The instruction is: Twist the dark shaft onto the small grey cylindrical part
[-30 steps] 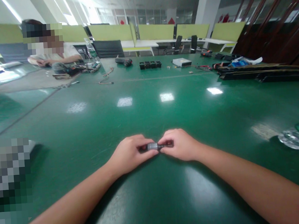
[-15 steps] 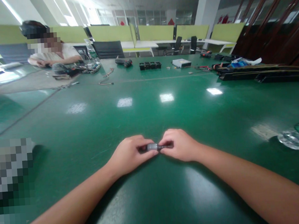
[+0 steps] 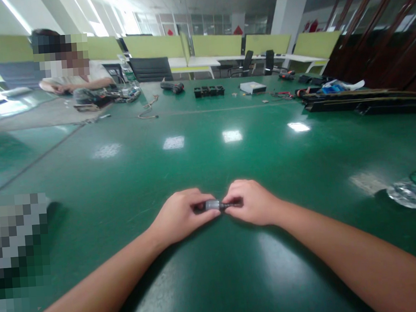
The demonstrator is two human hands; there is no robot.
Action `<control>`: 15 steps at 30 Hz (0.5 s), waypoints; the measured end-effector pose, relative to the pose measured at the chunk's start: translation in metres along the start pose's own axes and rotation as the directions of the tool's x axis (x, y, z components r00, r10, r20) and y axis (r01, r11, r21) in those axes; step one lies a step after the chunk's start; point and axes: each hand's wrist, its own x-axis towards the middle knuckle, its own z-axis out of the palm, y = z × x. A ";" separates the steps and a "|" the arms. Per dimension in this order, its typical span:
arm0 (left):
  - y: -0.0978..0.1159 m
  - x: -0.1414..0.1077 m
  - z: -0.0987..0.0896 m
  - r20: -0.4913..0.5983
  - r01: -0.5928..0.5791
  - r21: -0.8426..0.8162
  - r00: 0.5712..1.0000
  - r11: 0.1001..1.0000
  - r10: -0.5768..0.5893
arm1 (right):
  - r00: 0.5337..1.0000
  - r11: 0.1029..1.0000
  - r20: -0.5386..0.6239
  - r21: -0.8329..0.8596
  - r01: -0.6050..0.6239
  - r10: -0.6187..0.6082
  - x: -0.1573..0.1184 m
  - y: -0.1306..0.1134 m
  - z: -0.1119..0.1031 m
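Observation:
Between my two hands lies a slim, pen-like rod (image 3: 212, 204), held level just above or on the green tabletop (image 3: 209, 168). It has a pale grey middle section and dark ends; its exact kind is not clear. My left hand (image 3: 183, 212) pinches the grey section and left end between thumb and fingers, hiding part of it. On the other side, my right hand (image 3: 250, 201) is closed around the thinner dark part, which carries small light marks. The fingertips of both hands are almost touching.
Clear plastic wrapping (image 3: 410, 195) sits at the right. Across the table are a black block-like part (image 3: 208, 91), a silver box (image 3: 252, 87), a dark power tool (image 3: 172, 86) and long black panels (image 3: 368, 102). Another person (image 3: 91, 74) sits at the far left.
My right hand has shifted slightly to the right, and the gap between the two hands' fingertips is a little wider. My left hand stays nearly in place.

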 end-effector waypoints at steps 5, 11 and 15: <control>0.000 0.000 0.000 0.003 -0.006 -0.003 1.000 1.000 0.006 | 1.000 1.000 -0.010 -0.006 0.013 -0.013 -0.001 0.000 0.000; 0.000 0.000 -0.001 0.002 -0.003 -0.003 1.000 1.000 0.003 | 1.000 1.000 -0.021 0.004 0.007 -0.007 -0.002 0.000 0.002; 0.000 0.000 -0.001 0.007 -0.004 -0.014 1.000 1.000 0.004 | 1.000 1.000 -0.027 0.007 0.015 -0.015 -0.002 0.002 0.002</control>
